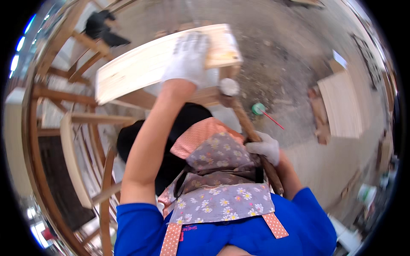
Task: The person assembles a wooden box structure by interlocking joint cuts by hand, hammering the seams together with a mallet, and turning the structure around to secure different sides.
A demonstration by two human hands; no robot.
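My left hand [188, 57], in a white glove, lies with its fingers stretched out on top of a long pale wooden piece [132, 66], near its right end. That piece is box-like and slants across the view in front of me. My right hand [265, 147], also gloved, is closed around the brown wooden handle of a mallet [245, 119]. The mallet's round whitish head [229, 87] is just below the wooden piece's right end; whether they touch I cannot tell. Wooden bars beneath the piece are partly hidden by my left arm.
A green-topped tub [258, 109] with a red stick stands on the floor to the right. Farther right lies a stack of pale boards [341, 104]. Wooden frames [81, 98] crowd the left side. A black item [102, 27] hangs at the far left.
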